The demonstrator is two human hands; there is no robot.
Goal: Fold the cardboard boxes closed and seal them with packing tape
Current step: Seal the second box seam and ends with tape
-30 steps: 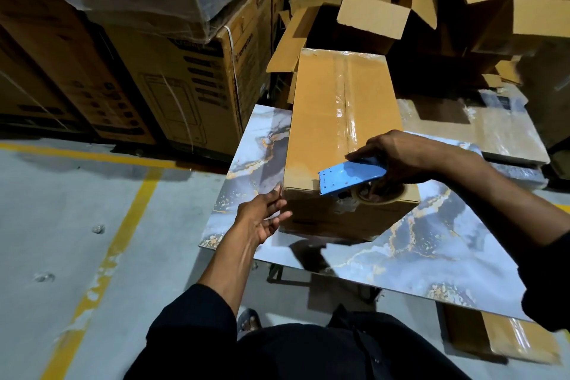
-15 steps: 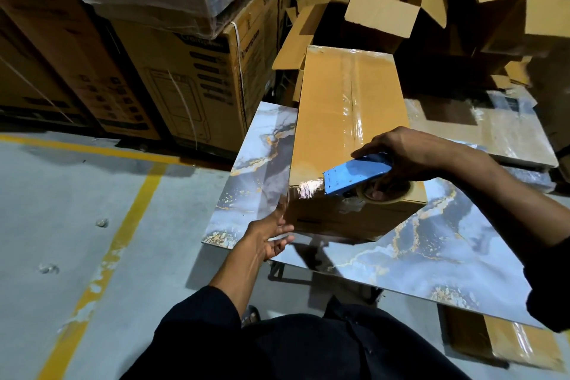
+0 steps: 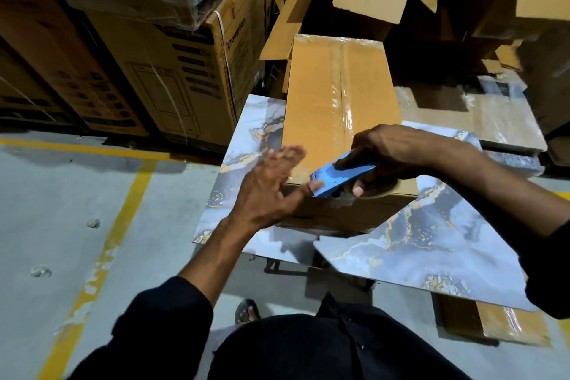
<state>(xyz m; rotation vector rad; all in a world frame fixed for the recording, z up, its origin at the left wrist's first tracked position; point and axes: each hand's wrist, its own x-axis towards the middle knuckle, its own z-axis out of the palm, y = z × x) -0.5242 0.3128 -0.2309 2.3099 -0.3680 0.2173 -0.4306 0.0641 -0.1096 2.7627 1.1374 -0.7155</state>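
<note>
The closed cardboard box (image 3: 320, 108) lies lengthwise on the marbled surface (image 3: 431, 244), its near end toward the front edge; bare marble lies open along its left edge and front right corner. Glossy clear tape runs down its top seam. The right hand (image 3: 391, 151) grips a blue tape dispenser (image 3: 339, 176) at the near end; the left hand (image 3: 271, 185), blurred, fingers spread, holds nothing. Stacked cartons (image 3: 197, 71) read "Crompton".

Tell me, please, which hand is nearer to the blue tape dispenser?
Right. The right hand grips the blue tape dispenser at the box's near edge; the left hand is beside its tip, fingers spread.
</note>
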